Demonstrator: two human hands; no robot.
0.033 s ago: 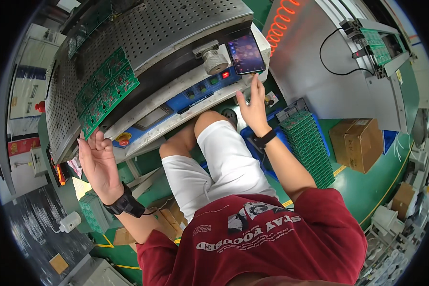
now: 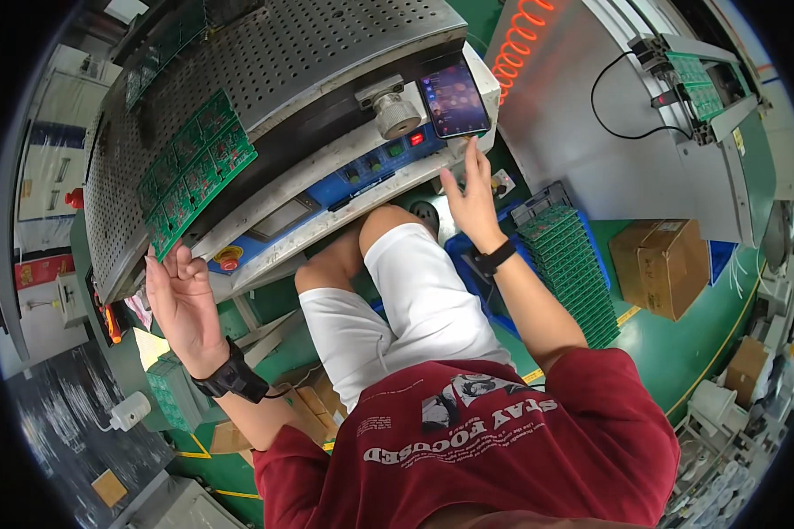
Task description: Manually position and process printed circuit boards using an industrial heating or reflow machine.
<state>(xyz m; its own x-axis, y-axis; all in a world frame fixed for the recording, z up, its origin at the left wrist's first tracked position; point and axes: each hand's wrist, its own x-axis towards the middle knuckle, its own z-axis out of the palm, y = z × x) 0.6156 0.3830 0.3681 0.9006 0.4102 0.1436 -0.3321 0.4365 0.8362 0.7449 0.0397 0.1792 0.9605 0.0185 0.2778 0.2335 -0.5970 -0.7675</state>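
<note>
My left hand (image 2: 182,295) grips the near corner of a green circuit board panel (image 2: 198,163) between thumb and fingers, while its other fingers curl loosely. The panel slants over the front edge of a perforated metal bed (image 2: 353,44). My right hand (image 2: 470,201) is empty, with fingers stretched out and thumb apart. Its fingertips are at the lower edge of a lit smartphone (image 2: 455,101), which leans at the machine's right front beside a knurled metal knob (image 2: 397,115). Whether they touch the phone, I cannot tell.
Below the bed runs a blue control panel (image 2: 344,176) with a red emergency button (image 2: 228,258). At right stand stacked green boards (image 2: 572,273) and a cardboard box (image 2: 660,267). An orange coiled hose (image 2: 522,40) hangs behind. More boards (image 2: 175,388) stand at lower left.
My right hand has shifted very slightly to the right near the phone's lower edge. The left hand and the circuit board panel have barely moved.
</note>
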